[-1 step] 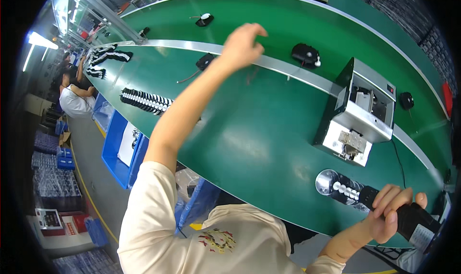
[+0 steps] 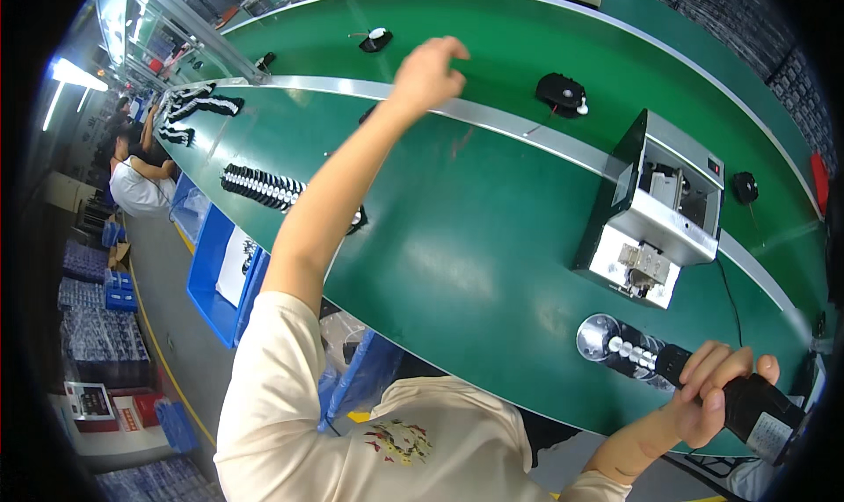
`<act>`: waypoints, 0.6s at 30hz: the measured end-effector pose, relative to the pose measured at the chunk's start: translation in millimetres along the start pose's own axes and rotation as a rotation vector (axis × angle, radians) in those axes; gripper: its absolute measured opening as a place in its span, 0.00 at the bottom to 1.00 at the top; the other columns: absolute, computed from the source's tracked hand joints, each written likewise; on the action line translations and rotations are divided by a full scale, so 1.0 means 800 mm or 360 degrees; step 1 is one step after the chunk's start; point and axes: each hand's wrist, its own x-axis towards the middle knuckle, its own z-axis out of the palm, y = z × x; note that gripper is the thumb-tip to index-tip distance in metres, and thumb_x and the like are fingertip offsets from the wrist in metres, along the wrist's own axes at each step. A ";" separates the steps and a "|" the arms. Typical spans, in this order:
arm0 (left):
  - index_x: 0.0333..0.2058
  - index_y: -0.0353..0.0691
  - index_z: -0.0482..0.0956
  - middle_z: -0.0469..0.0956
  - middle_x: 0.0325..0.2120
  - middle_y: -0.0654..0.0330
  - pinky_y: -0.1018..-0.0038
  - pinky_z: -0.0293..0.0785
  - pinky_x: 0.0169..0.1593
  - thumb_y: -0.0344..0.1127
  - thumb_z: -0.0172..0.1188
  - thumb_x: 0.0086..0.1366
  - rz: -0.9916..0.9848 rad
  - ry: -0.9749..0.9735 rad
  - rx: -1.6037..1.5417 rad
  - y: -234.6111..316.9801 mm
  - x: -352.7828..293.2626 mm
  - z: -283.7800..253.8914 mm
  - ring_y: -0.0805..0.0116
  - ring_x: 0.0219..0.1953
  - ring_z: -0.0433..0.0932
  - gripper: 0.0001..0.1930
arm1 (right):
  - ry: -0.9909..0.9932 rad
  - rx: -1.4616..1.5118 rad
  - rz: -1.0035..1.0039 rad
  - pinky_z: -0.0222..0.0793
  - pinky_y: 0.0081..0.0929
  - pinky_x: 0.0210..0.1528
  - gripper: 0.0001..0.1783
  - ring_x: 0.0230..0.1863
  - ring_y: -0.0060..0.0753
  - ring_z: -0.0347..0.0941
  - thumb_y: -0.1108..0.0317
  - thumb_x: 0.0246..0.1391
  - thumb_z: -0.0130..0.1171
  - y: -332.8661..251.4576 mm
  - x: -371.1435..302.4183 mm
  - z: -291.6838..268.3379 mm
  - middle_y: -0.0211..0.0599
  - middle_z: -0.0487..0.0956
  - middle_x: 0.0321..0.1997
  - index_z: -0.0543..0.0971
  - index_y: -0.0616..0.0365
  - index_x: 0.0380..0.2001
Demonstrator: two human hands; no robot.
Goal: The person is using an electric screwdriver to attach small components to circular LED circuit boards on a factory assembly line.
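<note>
At lower right, our right hand [image 2: 716, 389] clamps a black tool [image 2: 758, 412], long axis up-left toward white discs [image 2: 630, 352]. Beyond, our left hand [image 2: 427, 73], thumb and fingers apart, seemingly empty, is nearer a black part [image 2: 559, 94] lying rightward on the belt [image 2: 492, 32].

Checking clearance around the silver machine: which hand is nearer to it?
Right. The right hand is on the near side of the machine; the left hand is farther off, well left of it.
</note>
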 end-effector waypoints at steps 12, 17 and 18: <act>0.27 0.40 0.77 0.79 0.33 0.49 0.64 0.72 0.48 0.47 0.72 0.45 -0.0740 -0.0032 0.0495 -0.247 0.050 -0.006 0.53 0.41 0.76 0.19 | 0.0124 -0.0168 0.0176 0.55 0.15 0.12 0.27 0.09 0.18 0.55 0.70 0.45 0.61 0.021 -0.006 -0.001 0.27 0.63 0.15 0.63 0.59 0.48; 0.27 0.38 0.78 0.80 0.28 0.53 0.67 0.74 0.42 0.47 0.69 0.49 -0.0789 -0.0315 0.0416 -0.221 0.074 -0.004 0.59 0.33 0.79 0.18 | -0.0057 -0.0120 0.0193 0.56 0.14 0.14 0.25 0.10 0.18 0.57 0.71 0.47 0.59 0.023 0.004 -0.011 0.27 0.64 0.15 0.63 0.58 0.48; 0.27 0.37 0.78 0.79 0.26 0.54 0.68 0.74 0.40 0.47 0.68 0.50 -0.0675 -0.0386 0.0410 -0.207 0.074 -0.014 0.62 0.30 0.79 0.18 | -0.0056 -0.0133 0.0200 0.56 0.14 0.14 0.25 0.10 0.18 0.57 0.71 0.47 0.59 0.021 0.004 -0.009 0.27 0.64 0.15 0.63 0.58 0.48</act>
